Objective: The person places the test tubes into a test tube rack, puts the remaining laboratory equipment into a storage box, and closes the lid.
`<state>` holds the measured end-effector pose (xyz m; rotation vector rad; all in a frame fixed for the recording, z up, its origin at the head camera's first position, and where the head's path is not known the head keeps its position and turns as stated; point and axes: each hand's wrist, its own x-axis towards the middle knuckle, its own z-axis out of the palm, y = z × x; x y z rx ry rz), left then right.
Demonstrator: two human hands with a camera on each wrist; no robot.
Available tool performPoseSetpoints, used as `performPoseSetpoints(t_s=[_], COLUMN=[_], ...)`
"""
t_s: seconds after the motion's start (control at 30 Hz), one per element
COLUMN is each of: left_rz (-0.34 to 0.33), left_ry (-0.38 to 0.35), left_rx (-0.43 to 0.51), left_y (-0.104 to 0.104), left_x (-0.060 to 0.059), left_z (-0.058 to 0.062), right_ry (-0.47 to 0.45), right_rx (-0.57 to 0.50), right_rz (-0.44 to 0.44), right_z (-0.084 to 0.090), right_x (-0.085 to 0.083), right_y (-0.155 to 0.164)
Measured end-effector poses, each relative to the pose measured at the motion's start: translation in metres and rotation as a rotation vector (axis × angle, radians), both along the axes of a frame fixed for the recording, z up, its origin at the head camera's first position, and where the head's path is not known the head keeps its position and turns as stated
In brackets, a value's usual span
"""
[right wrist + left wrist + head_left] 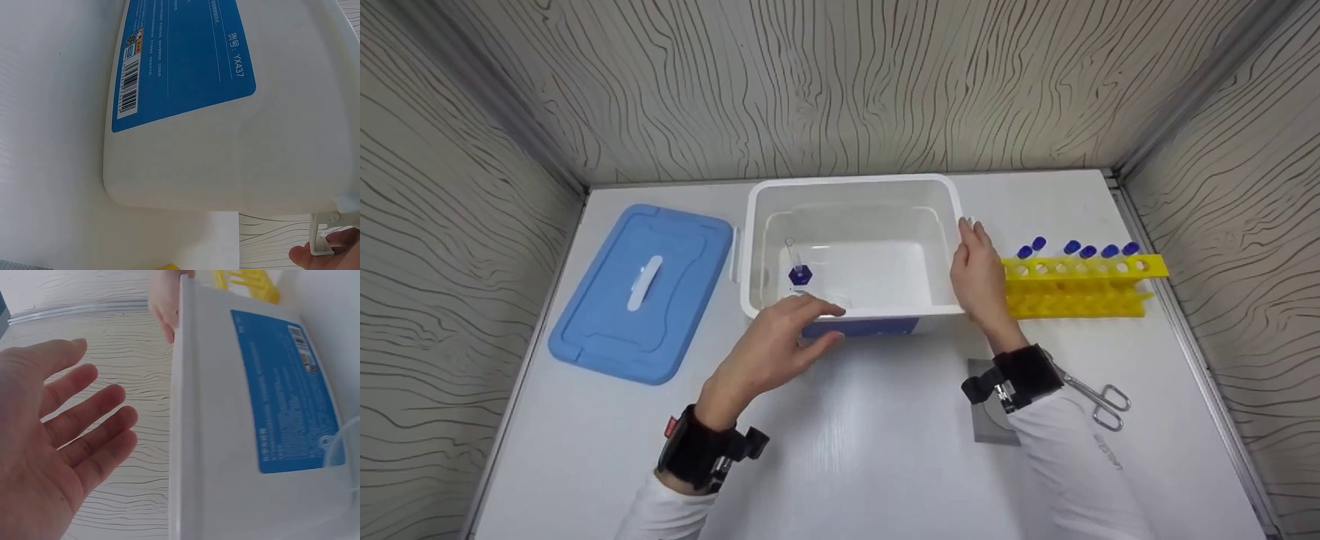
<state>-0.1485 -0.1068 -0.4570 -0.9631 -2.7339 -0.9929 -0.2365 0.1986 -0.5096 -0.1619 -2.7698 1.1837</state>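
Note:
A white plastic bin [855, 185] stands open in the middle of the white table. Inside it, near the left wall, lies a clear tube with a blue cap [799, 274]. My left hand [831, 322] hovers at the bin's front left rim with straight, spread fingers and holds nothing; the left wrist view shows its bare palm [67, 439] beside the bin wall [225, 439]. My right hand [971, 251] lies flat against the bin's right side, fingers straight, by the side latch [323, 236].
The bin's blue lid [641, 292] lies flat to the left. At the right stands a yellow tube rack [1076, 289] with several blue-capped tubes. Metal scissors [1099, 397] and a grey pad [986, 420] lie near my right wrist. Patterned walls enclose the table.

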Motion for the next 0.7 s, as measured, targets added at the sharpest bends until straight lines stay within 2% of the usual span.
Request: performPoseSetpoints(t_s=[0.13,0.4,0.7], left_rz=[-0.026,-0.024,0.043], left_ry=[-0.001,-0.133,-0.042], left_rx=[-0.053,-0.176,-0.207], left_y=[0.004,0.006,-0.002], left_x=[0.006,0.011,0.007], left_z=[-0.013,-0.049,-0.095], right_ry=[0.019,0.01,0.009], right_rx=[-0.004,-0.007,-0.005], right_rz=[0.002,0.004,0.0], right_z=[0.0,-0.001,-0.001], right_x=[0.0,-0.001,-0.002], right_y=[0.001,0.002,0.0])
